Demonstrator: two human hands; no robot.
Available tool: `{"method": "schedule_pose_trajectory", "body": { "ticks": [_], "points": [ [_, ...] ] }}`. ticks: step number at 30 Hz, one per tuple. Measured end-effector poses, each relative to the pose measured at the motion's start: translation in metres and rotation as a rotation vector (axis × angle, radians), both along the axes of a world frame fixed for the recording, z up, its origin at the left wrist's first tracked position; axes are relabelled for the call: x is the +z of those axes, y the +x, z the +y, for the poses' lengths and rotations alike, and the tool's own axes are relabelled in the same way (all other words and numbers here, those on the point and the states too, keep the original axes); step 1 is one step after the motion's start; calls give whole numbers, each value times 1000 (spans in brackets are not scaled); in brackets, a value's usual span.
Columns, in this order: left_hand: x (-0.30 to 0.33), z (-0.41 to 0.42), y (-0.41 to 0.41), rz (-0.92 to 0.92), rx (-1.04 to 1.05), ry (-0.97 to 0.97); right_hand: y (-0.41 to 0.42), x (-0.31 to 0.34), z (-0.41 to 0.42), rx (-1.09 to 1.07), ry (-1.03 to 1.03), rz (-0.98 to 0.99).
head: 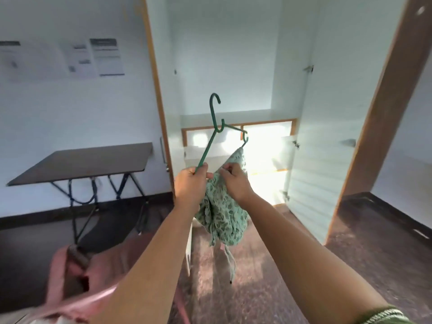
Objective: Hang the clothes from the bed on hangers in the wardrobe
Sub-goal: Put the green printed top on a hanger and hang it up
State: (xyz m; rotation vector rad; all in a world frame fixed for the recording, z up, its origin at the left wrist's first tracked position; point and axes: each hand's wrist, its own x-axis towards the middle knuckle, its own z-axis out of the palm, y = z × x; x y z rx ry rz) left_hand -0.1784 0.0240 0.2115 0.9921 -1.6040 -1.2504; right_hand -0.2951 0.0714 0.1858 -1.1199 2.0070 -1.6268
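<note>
I hold a dark green plastic hanger [214, 127] up in front of the open wardrobe [224, 66]. My left hand [190, 182] grips the end of the hanger's left arm. A light green garment with a leaf print [222, 213] hangs from the hanger's right end and droops below both hands. My right hand [235, 181] pinches the cloth near its top edge, right beside my left hand. The hanger's hook points upward and is free of any rail.
The wardrobe's white door [327, 141] stands open to the right, and low compartments [238, 132] show inside. A dark folding table [84, 162] stands against the wall on the left. Pink cloth [77, 272] lies at lower left. The floor is dark.
</note>
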Motion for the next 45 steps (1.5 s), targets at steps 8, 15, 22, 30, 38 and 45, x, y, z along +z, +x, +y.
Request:
{"method": "schedule_pose_trajectory", "body": {
  "ticks": [8,15,22,30,38,45],
  "points": [
    [42,-85,-181,-19,-65,-186,-169,25,-97,-95,63,225],
    [91,-163,-309,-131,34,-426,-289,61,-186,62,-7,422],
    [162,-257,-414,-32,118,-397,-389,143,-266,119,-156,452],
    [270,-364,-490,78,87,-285,-468,241,-366,419,-177,449],
    [346,-481,-545,-101,182,-502,-511,298,-527,146,-237,754],
    [420,-597,-570,-118,219,-652,-546,381,-673,104,-497,789]
  ]
}}
